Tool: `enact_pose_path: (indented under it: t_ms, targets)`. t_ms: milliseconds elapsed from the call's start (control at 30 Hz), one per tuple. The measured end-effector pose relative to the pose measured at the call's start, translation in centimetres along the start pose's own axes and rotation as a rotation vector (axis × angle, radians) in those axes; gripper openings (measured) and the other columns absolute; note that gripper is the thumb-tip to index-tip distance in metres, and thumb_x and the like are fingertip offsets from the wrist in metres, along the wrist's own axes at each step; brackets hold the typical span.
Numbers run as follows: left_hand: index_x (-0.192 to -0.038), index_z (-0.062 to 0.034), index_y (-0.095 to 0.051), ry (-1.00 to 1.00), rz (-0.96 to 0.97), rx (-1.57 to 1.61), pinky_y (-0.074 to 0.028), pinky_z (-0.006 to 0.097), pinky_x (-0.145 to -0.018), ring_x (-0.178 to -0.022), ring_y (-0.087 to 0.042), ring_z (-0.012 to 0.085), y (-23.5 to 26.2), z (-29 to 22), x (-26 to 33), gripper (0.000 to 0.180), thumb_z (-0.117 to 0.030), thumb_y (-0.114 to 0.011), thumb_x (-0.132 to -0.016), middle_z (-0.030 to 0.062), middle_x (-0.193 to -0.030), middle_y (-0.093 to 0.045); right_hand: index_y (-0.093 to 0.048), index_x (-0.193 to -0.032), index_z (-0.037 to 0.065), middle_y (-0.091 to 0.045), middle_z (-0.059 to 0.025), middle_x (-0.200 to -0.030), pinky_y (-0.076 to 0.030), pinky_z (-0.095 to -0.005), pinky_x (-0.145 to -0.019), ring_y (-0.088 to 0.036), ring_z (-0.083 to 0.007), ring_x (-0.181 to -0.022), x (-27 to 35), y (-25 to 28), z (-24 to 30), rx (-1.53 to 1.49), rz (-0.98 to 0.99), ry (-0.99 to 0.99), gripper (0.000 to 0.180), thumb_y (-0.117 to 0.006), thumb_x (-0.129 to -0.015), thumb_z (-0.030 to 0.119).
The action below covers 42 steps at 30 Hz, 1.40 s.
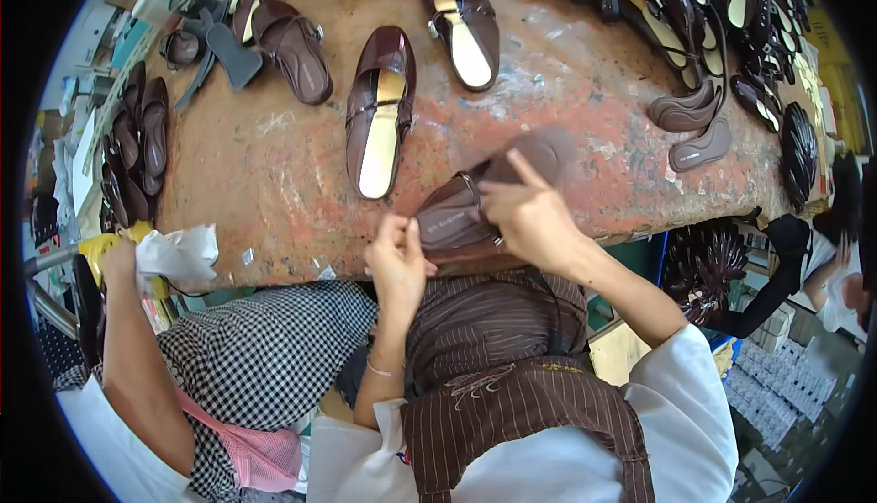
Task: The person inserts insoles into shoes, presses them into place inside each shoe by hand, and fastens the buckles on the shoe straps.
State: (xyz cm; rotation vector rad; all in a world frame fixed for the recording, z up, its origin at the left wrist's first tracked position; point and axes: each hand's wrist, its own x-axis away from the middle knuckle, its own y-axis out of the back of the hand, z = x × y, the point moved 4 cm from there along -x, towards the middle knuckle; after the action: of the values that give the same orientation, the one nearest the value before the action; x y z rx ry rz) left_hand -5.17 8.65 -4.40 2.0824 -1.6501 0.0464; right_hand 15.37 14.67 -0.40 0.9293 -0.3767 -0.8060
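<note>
Just in front of me, tilted at the table's near edge, is a dark brown strapped slip-on shoe (449,218) with a brown lining at its heel. My left hand (399,261) has its thumb and fingertips pinched on the heel end. Over the shoe's strap, my right hand (532,215) has its index finger laid along a matte brown insole (541,154), the other fingers curled. Motion blurs the insole, and my right hand partly covers where it meets the shoe. Beyond my left hand lies a glossy burgundy slip-on (380,115) with a pale inner sole.
The worn reddish table (274,156) holds another pale-soled shoe (464,28), a brown-lined one (294,51) and loose insoles (699,147) at right. Shoes crowd the far right (671,28) and left edge (151,128). A co-worker's hand (119,261) grips something yellow at left.
</note>
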Motion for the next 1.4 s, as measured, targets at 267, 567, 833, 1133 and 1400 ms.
enact_pose_path:
  t_ms: [267,567,833,1133,1400]
  targets:
    - [-0.075,-0.0057,-0.059,-0.363,0.080,-0.709,-0.048,0.044,-0.051,-0.051,-0.062,0.0349,-5.4,-5.0,5.1,0.024,-0.018,-0.072,-0.090,0.0128,-0.060,-0.064,-0.070,-0.108,-0.001,-0.069,-0.0195,-0.104,-0.052,-0.0441,-0.090,-0.066,-0.0408,-0.098,-5.3,7.3,-3.3,-0.472,-0.473,-0.381,0.030,-0.075,-0.081,0.010]
    - [-0.132,0.0057,-0.059,-0.788,0.266,-0.768,-0.042,0.053,-0.108,-0.132,-0.047,0.0451,-10.3,-2.9,6.5,0.048,-0.008,-0.065,-0.086,0.0259,-0.135,-0.054,-0.061,-0.108,-0.004,-0.066,-0.0187,-0.102,-0.032,-0.0557,-0.119,-0.065,-0.0375,-0.108,1.2,1.5,2.3,0.278,-0.372,-0.101,0.028,-0.059,-0.081,0.003]
    - [-0.127,0.0146,-0.058,-0.759,0.273,-0.658,-0.040,0.056,-0.110,-0.139,-0.041,0.0491,-10.6,-3.5,6.2,0.045,0.000,-0.059,-0.084,0.0318,-0.137,-0.052,-0.054,-0.130,-0.014,-0.060,-0.0289,-0.127,-0.028,-0.0554,-0.121,-0.055,-0.0410,-0.127,-0.9,0.0,0.4,0.378,-0.372,-0.220,0.050,-0.057,-0.082,0.002]
    - [-0.128,0.0104,-0.060,-0.745,0.256,-0.696,-0.039,0.058,-0.111,-0.139,-0.043,0.0453,-10.8,-2.4,6.2,0.047,-0.006,-0.062,-0.084,0.0282,-0.136,-0.055,-0.046,-0.135,-0.017,-0.056,-0.0294,-0.131,-0.028,-0.0545,-0.121,-0.055,-0.0406,-0.127,-1.8,-0.5,0.0,0.240,-0.231,-0.277,0.055,-0.054,-0.083,0.000]
    - [-0.129,0.0062,-0.062,-0.733,0.292,-0.763,-0.042,0.057,-0.109,-0.131,-0.049,0.0458,-10.8,-3.6,5.9,0.045,-0.006,-0.062,-0.085,0.0275,-0.127,-0.061,-0.046,-0.133,-0.019,-0.060,-0.0298,-0.118,-0.031,-0.0498,-0.119,-0.060,-0.0397,-0.119,-3.8,0.1,-1.8,0.294,0.016,-0.477,0.053,-0.051,-0.086,0.006]
